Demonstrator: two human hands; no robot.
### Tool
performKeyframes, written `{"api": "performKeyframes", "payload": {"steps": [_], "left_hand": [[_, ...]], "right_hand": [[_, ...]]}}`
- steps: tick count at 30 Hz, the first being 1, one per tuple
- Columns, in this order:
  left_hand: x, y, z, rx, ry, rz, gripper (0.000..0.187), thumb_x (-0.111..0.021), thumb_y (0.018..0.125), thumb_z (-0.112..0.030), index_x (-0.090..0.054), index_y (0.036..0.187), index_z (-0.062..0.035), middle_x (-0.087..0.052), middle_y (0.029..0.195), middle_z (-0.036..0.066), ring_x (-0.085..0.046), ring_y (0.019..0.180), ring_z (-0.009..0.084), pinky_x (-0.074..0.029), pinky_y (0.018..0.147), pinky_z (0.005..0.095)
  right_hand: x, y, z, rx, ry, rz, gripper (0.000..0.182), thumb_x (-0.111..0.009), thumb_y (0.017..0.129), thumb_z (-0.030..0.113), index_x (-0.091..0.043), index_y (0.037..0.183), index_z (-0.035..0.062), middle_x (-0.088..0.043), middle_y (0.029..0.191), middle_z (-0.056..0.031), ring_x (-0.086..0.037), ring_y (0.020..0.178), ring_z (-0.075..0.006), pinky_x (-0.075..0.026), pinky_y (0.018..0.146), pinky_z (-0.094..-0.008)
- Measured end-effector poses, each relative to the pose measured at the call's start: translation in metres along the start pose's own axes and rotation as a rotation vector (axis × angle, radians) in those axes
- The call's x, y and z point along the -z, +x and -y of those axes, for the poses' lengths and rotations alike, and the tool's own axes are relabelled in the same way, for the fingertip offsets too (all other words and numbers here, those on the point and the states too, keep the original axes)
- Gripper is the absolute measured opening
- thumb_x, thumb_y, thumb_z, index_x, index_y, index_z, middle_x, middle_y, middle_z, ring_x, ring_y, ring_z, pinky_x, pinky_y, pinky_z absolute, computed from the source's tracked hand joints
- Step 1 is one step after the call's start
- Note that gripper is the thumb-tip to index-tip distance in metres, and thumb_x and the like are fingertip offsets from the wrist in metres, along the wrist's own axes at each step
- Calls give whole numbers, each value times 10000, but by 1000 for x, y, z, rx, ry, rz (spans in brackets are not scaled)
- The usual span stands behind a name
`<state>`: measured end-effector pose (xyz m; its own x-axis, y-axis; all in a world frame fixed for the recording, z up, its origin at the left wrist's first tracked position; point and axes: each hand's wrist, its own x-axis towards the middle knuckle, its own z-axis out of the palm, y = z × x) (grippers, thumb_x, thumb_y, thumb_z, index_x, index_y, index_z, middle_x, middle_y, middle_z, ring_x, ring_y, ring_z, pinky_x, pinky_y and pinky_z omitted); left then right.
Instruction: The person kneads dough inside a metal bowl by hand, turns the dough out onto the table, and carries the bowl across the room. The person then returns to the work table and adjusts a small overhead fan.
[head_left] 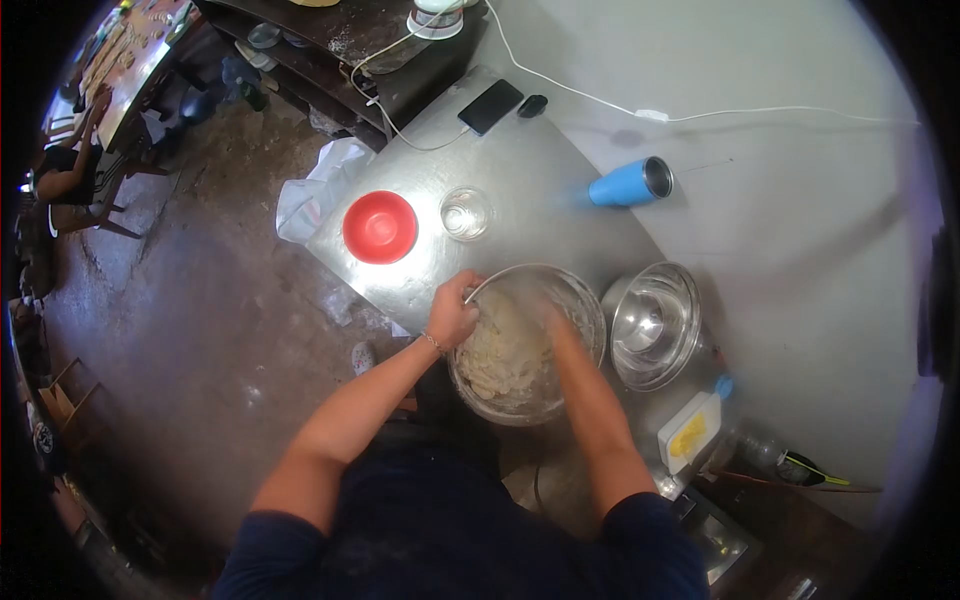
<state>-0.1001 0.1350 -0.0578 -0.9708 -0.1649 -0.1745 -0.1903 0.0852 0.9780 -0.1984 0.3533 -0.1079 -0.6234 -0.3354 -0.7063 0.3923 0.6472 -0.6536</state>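
The steel worktop [540, 190] stands against a pale wall, and your glass bowl [527, 343] of dough [505, 350] sits at its near edge, directly before you. Your left hand [455, 312] clasps the bowl's left rim; your right hand [556, 318] is buried in the dough, so I cannot tell its grip.

Single head-worn fisheye view, looking steeply down from above the shoulders onto a steel table [540, 190]. Close over the mixing bowl [527, 340], floor at left, wall at right
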Motion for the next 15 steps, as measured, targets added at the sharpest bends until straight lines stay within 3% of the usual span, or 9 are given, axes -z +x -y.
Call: {"api": "performKeyframes", "payload": {"steps": [4,6,7,9,12,15], "left_hand": [[2,-1,-7,-35,-23,-40,371,-554,707,93,-686,1046,24,-742,998,183,-703,949,291,-529,883,356],[-1,-4,-18,-8,-37,-71,364,-553,698,96,-698,1022,17,-735,974,202,-714,921,348,-541,844,377],[-2,-6,-18,16,-48,-61,347,-560,716,96,-701,1024,20,-741,967,184,-711,922,306,-540,855,364],[1,-5,-18,51,-65,-44,314,-573,753,95,-706,1029,26,-755,952,147,-706,925,221,-538,877,337],[-2,-5,-3,9,-47,-48,347,-551,735,115,-708,1031,22,-755,951,141,-705,940,207,-542,875,337],[-3,-6,6,-71,-87,-73,335,-564,699,87,-699,997,13,-730,951,197,-714,929,354,-544,856,392]], "right_hand": [[-31,-17,36,48,-88,92,464,-690,898,369,-695,1182,3,-736,1035,-140,-707,903,-231,-556,798,-401],[-47,-5,14,256,-372,85,476,-680,891,386,-698,1199,23,-734,1060,-197,-720,924,-305,-558,828,-445],[-53,-8,15,359,-514,82,483,-675,888,395,-700,1208,34,-733,1072,-226,-726,935,-342,-559,843,-467],[-56,-30,35,334,-708,134,480,-670,888,421,-713,1190,51,-717,1127,-244,-701,1003,-394,-545,889,-499],[-54,-89,71,381,-835,170,487,-669,886,474,-732,1138,62,-717,1144,-231,-679,1054,-417,-530,925,-517],[-43,-132,57,535,-840,22,467,-677,891,484,-742,1085,64,-722,1115,-211,-666,1071,-417,-515,948,-522]]}}
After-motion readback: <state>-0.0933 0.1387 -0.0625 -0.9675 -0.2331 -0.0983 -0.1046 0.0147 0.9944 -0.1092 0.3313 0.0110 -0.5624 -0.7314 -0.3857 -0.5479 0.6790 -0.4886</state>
